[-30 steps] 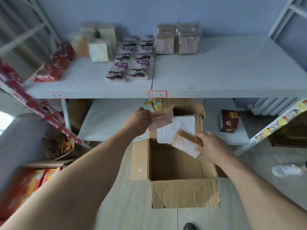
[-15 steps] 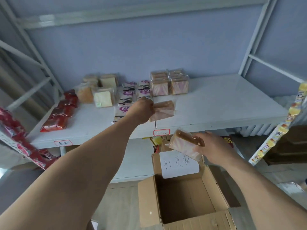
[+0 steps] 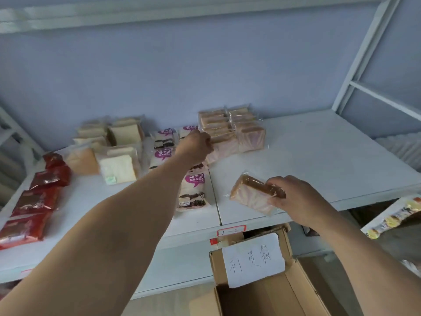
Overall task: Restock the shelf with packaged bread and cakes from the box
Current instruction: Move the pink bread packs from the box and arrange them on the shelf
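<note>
head view, left hand: left hand (image 3: 197, 144) is way out at the back of the shelf (image 3: 319, 156), fingers curled on a packet of swirl bread (image 3: 224, 148), pressing it up against the front of the stacked swirl bread row (image 3: 232, 126)
head view, right hand: right hand (image 3: 293, 197) is pinching a second swirl bread packet (image 3: 250, 197) by its brown crust end, hanging over the front of the shelf
key relation: the free spot looks to be up and left of the right hand, beside the row; the packet's long axis runs diagonal, crust edge on top, so I'd guess it needs squaring up first
nearer hand: right for that packet, left is already at the row
box: cardboard box (image 3: 262, 293) is below the shelf edge, well apart from both packets
writing: white sheet (image 3: 252, 261) on the flap has handwritten characters I can't read; purple packs (image 3: 193, 190) say "3+2"; red-bordered shelf tag (image 3: 230, 230) looks like "1-" something
</note>
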